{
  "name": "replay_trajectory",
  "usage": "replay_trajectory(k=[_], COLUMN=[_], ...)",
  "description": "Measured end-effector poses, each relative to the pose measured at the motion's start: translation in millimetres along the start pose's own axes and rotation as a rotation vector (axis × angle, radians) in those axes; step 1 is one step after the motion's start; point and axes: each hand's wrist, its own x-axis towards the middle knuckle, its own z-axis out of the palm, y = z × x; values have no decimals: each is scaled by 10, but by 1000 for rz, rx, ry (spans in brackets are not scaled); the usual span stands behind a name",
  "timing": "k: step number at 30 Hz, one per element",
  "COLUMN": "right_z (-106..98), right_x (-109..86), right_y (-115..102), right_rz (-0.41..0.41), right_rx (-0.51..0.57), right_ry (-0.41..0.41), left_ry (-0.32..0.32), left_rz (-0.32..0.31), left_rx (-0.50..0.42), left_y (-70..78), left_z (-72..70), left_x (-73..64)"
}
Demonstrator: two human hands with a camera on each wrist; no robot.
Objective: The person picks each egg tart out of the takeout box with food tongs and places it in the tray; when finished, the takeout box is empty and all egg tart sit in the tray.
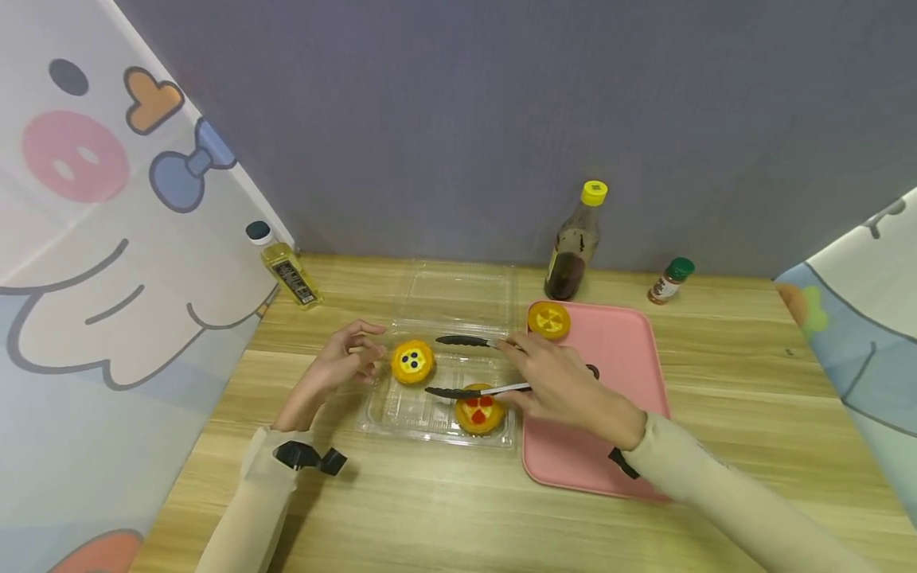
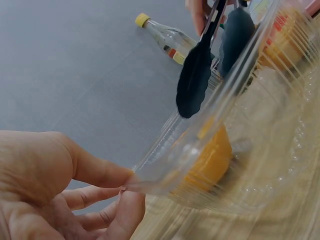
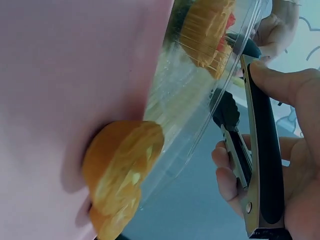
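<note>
My left hand (image 1: 349,358) pinches the left rim of a clear plastic container (image 1: 423,414) between thumb and fingers, as the left wrist view shows. In my right hand (image 1: 562,382) is a pair of tongs (image 3: 265,150) with dark tips, gripped by the handles. The tips stand spread apart over the container. Inside it, a tart with blue dots (image 1: 412,362) sits at the left and a tart with red pieces (image 1: 478,412) at the lower right, one tong arm overlapping it in the head view. Another tart with a yellow top (image 1: 549,320) lies on the pink tray (image 1: 595,469).
The container's clear lid (image 1: 458,290) lies folded back towards the wall. An oil bottle (image 1: 290,273) stands at the back left. Behind the tray are a dark sauce bottle (image 1: 569,259) with a yellow cap and a small green-capped jar (image 1: 668,282).
</note>
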Motion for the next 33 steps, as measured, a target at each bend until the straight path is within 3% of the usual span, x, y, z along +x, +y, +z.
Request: replay_trajectory(k=[9,20,33], right_z=[125,208,127], right_x=[161,266,116], right_y=[-98,-203,-174], right_rz=[-30,-12,-11], right_rx=[-46,-23,25], right_ry=[-6,-15,-55], left_ry=[-9,-5,-8], left_rz=[12,23,21], left_rx=[-5,-2,4], left_y=[-8,6,-9], left_z=[1,0,-17], left_x=[1,-14,-1])
